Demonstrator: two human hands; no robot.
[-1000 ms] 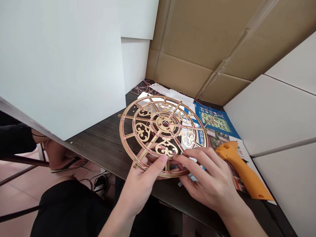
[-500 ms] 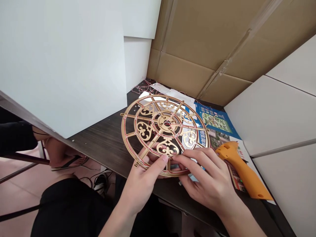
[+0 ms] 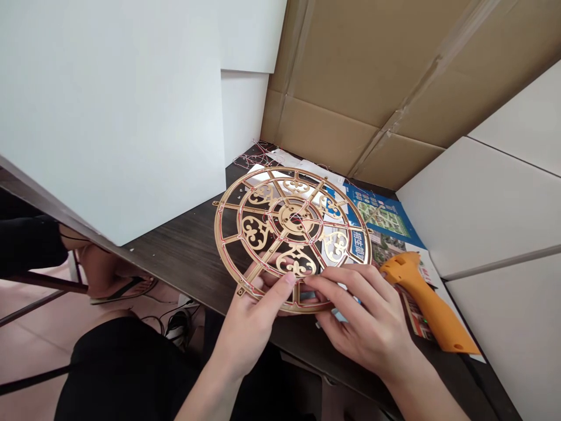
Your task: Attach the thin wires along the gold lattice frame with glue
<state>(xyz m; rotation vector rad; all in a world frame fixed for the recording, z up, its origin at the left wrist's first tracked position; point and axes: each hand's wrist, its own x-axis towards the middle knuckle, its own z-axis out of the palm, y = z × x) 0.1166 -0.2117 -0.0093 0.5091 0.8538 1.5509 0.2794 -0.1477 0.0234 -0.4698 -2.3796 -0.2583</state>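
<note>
A round gold openwork frame (image 3: 255,266) with spokes, rings and scroll ornaments is held tilted above the table. Thin red and white wires run along its rings and around the hub. My left hand (image 3: 258,318) grips the near rim, thumb on top beside the nearest scroll ornament, fingers underneath. My right hand (image 3: 368,316) is closed at the near right part of the frame. Its index fingertip presses close to my left thumb, at the wire on the inner ring. Whether it pinches the wire or the frame itself is hidden by the fingers.
A yellow-orange glue-gun-shaped tool (image 3: 427,304) lies to the right on printed leaflets (image 3: 385,216). Loose wires (image 3: 258,155) and white paper strips lie at the back of the dark table (image 3: 175,251). White panels and a cardboard wall (image 3: 333,123) enclose it. Another person's foot (image 3: 127,286) shows at lower left.
Both hands keep nearly the same hold on the frame. The view has shifted very slightly; nothing was taken up or let go.
</note>
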